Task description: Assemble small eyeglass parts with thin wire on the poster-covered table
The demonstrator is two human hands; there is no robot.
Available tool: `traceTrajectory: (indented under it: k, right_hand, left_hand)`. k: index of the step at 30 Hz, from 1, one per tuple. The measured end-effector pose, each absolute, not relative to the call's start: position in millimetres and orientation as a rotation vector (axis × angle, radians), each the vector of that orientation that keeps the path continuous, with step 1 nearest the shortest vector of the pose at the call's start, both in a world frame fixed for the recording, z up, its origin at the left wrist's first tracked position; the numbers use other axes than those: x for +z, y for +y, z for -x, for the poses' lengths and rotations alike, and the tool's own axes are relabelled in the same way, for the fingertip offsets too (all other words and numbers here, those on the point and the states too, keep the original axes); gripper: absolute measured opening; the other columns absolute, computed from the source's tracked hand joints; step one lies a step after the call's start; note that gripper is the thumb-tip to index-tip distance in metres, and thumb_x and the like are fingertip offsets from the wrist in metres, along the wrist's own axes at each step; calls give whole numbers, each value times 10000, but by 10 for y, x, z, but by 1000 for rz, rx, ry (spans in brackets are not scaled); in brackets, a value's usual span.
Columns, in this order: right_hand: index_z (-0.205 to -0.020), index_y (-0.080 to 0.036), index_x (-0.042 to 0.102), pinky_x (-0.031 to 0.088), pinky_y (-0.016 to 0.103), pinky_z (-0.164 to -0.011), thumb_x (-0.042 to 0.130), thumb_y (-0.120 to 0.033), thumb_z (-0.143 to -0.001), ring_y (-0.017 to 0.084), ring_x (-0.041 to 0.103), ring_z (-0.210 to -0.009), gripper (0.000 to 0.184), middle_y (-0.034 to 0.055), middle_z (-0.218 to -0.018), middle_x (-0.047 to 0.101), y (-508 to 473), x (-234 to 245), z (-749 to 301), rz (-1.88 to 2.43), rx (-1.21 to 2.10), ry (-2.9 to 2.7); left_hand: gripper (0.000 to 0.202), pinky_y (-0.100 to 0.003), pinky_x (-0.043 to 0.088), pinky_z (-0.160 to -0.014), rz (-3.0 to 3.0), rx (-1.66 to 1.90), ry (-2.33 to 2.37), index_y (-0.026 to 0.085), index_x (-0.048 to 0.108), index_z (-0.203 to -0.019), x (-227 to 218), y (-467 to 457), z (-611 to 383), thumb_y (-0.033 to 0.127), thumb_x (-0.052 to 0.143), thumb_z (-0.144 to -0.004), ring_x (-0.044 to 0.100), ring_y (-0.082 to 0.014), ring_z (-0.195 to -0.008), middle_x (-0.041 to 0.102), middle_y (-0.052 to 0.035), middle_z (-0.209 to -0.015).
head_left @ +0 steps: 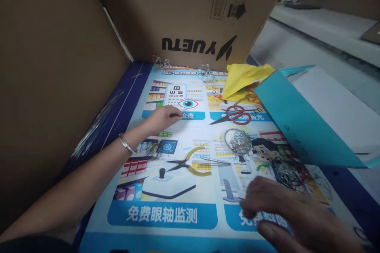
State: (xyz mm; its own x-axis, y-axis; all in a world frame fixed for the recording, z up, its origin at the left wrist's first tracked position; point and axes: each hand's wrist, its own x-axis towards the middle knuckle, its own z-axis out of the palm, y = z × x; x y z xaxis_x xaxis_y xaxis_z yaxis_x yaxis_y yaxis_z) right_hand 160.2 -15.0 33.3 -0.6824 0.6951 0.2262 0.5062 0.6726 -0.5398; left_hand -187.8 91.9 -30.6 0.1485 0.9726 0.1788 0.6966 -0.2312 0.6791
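My left hand is over the upper middle of the printed sheet, its fingers curled together in a pinch. Whatever may be between those fingertips is too small to make out. Nearer to me, at the lower right, my right hand is slightly blurred, thumb and fingers apart with nothing visible between them. Yellow-handled pliers lie with their jaws apart between the two hands. Beyond my right hand is a round tangle of thin wire, and close by it a second dark wire tangle. Red-handled scissors rest farther back.
Cardboard walls stand at the back and left. A turquoise box and a crumpled yellow bag occupy the right. Loose wire lengths lie along the left edge, with small clear-and-silver wire pieces at the back.
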Motion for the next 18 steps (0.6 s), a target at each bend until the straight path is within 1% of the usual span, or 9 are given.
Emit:
traceTrajectory:
  k: [2,4,6,9,14,18]
  right_hand:
    - [-993,-332,612,555,268,-671,559,-286,-809,189,645,-785,197,16,-860,667,-148,238,-1456,902,793,-2422]
    - [-962,-280,612,532,231,-688,547,-237,-826,150,633,-756,156,12,-820,660,-160,133,-1358,846,923,-2375]
    - [-925,-246,613,514,216,-669,535,-210,-834,133,618,-727,125,14,-784,652,-163,62,-1317,795,1002,-2373]
    - [-882,-221,615,494,216,-645,517,-189,-840,128,599,-701,112,22,-750,643,-146,31,-1323,745,1062,-2418]
    - [-940,-218,607,486,233,-710,509,-187,-852,132,596,-781,135,32,-825,650,-135,-22,-1385,740,1101,-2437]
    - [-967,-220,607,487,247,-735,510,-205,-854,143,595,-816,149,40,-853,654,-156,-97,-1414,732,1100,-2429]
  left_hand:
    - [160,-314,460,-794,-2148,733,1575,220,702,-845,-360,1031,1795,247,570,-760,620,-203,-852,704,-37,-899]
    - [182,-330,445,-842,-2229,666,1580,224,702,-867,-423,1122,1731,244,541,-784,614,-213,-904,704,-40,-946]
    - [200,-337,438,-861,-2247,644,1592,223,700,-881,-476,1191,1696,247,518,-803,611,-216,-926,704,-43,-963]
    - [204,-342,437,-857,-2236,650,1592,214,700,-870,-514,1262,1695,241,508,-808,613,-218,-911,706,-49,-936]
    - [208,-332,425,-849,-2314,566,1520,210,699,-825,-493,1317,1741,208,492,-808,605,-212,-901,700,-49,-909]
    - [212,-314,425,-810,-2382,449,1543,210,686,-814,-440,1317,1725,199,475,-811,600,-206,-877,691,-48,-910]
